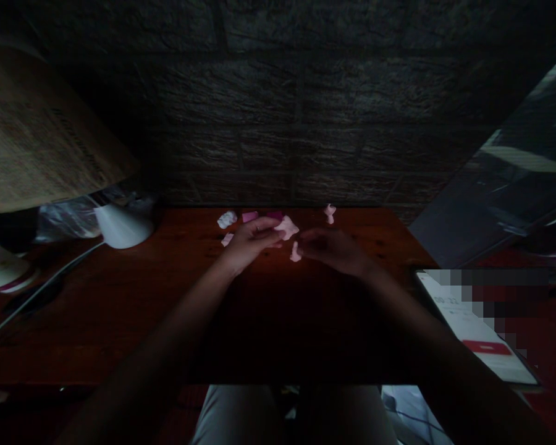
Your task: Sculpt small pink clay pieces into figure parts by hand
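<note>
My left hand (pixel 254 240) pinches a flat, pale pink, lobed piece (pixel 288 227) between thumb and fingers, a little above the table. It looks soft, like modelling clay, but the dim light hides its texture. My right hand (pixel 332 248) is just right of it, dark and blurred, with its fingers bent. A small pale pink lump (pixel 295 252) is at its fingertips; whether they grip it I cannot tell. Behind my left hand lie a pink block (pixel 249 216) and a dark magenta piece (pixel 274 215).
A whitish crumpled lump (pixel 227 219), a pale pink scrap (pixel 227 239) and a twisted pink piece (pixel 330 213) lie on the wooden table (pixel 134 309). A lamp with a white base (pixel 123 227), a paper cup (pixel 2 267) and a cable are left, a phone (pixel 472 327) right. A brick wall stands behind.
</note>
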`<state>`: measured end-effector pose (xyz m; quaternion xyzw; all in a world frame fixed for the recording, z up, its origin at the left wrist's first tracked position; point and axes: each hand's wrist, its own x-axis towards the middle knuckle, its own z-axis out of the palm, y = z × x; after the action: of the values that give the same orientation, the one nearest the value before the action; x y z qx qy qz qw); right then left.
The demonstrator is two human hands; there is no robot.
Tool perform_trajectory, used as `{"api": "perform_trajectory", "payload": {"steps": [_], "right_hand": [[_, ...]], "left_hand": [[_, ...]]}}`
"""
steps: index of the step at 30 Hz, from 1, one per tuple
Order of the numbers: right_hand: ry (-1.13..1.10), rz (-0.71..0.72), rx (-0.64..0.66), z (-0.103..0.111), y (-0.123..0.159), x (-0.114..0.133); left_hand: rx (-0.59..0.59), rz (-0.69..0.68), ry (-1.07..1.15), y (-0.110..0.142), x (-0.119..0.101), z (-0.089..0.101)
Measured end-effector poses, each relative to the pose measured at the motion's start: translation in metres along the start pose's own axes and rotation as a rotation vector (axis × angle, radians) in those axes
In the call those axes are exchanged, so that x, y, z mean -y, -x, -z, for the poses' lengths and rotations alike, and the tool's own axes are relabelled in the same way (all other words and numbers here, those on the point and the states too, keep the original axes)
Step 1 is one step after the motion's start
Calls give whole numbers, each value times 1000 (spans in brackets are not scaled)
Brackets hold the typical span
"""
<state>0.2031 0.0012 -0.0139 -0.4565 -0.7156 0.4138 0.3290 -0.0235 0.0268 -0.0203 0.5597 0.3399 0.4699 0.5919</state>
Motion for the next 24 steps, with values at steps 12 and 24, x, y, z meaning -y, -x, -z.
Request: {"api": "perform_trajectory", "payload": {"steps": [12,24], "right_hand": [[-182,111,-21,-5,0,5],[-131,132,-9,-1,-3,-7]], "left_hand": [[21,-213,-213,-2,10,-7],[95,-112,-189,0,9,-6]]}}
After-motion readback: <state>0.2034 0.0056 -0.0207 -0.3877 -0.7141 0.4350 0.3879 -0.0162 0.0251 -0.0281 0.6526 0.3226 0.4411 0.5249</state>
